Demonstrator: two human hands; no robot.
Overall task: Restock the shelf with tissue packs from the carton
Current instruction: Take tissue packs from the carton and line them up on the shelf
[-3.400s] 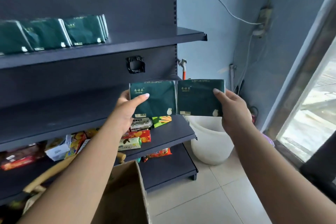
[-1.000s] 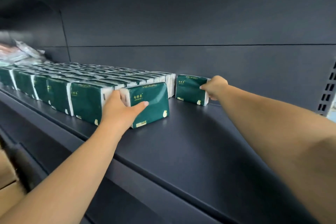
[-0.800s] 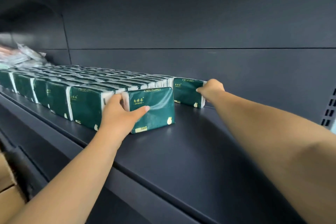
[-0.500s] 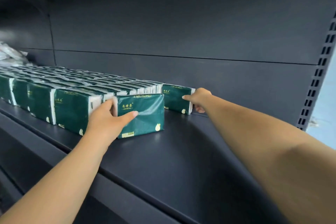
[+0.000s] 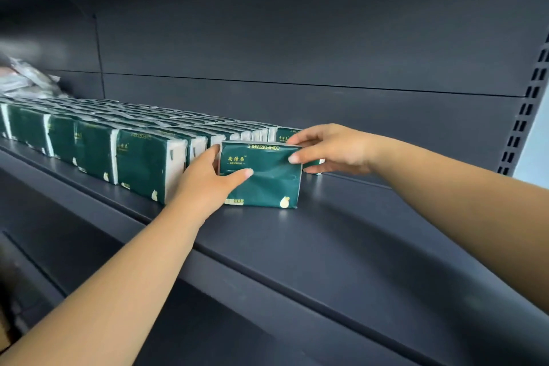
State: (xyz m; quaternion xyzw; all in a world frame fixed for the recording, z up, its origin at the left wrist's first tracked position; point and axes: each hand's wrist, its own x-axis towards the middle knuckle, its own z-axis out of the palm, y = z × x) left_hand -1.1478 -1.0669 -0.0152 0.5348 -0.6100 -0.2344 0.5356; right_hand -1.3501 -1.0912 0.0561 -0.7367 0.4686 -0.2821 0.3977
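Observation:
A dark green tissue pack (image 5: 267,184) stands upright on the dark grey shelf (image 5: 341,232), at the right end of the front row of packs (image 5: 142,163). My left hand (image 5: 205,184) grips its left side, thumb lying across the front face. My right hand (image 5: 332,148) pinches its top right corner, thumb on the front and fingers over the top. Just behind it, another green pack (image 5: 282,135) ends the back row, partly hidden by my right hand.
Two long rows of green packs fill the shelf's left half. Bare shelf lies to the right, up to the perforated upright (image 5: 523,122). Crinkled plastic-wrapped goods (image 5: 26,80) sit at the far left. The back panel stands close behind the rows.
My right hand let go of the back pack and came forward onto the front pack's top right corner. The left hand kept its hold on the front pack.

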